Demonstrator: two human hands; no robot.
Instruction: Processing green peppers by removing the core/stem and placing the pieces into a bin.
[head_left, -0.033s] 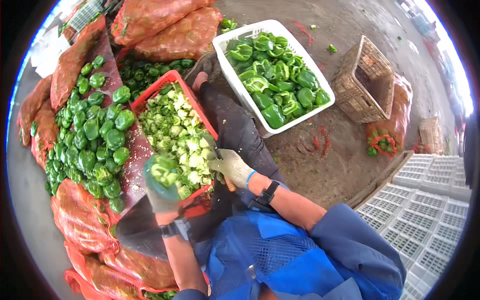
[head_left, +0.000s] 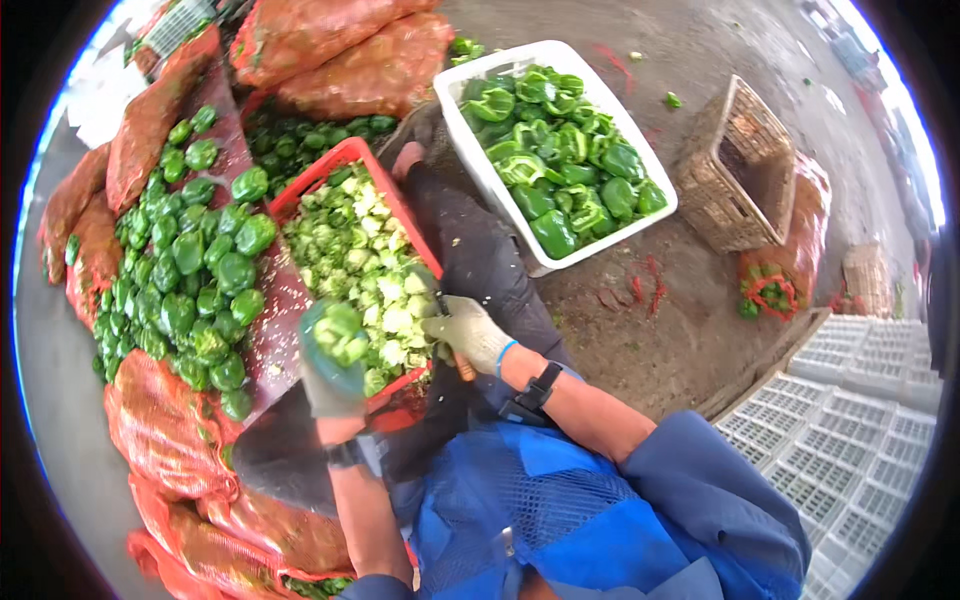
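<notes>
A green pepper (head_left: 338,336), blurred by motion, is held in my gloved left hand (head_left: 330,385) over the near left part of a red crate (head_left: 398,225) full of pale green pepper cores and scraps (head_left: 360,240). My gloved right hand (head_left: 470,335) grips a knife (head_left: 462,365) with an orange-brown handle, its blade pointing up over the crate beside the pepper. To the left, whole green peppers (head_left: 190,280) lie piled on a reddish, seed-specked sheet (head_left: 280,320). Beyond my leg, a white crate (head_left: 450,105) holds cut green peppers (head_left: 560,150).
Red mesh sacks (head_left: 355,65) lie at the back and left (head_left: 160,410). On the right stand a wicker-look basket (head_left: 715,190), another full sack (head_left: 800,240) and stacked white crates (head_left: 830,430). Red string scraps (head_left: 655,290) lie on the dirty floor (head_left: 620,370).
The whole view has shifted very slightly. My left hand and the pepper look a little farther right and remain blurred; my right hand still holds the knife.
</notes>
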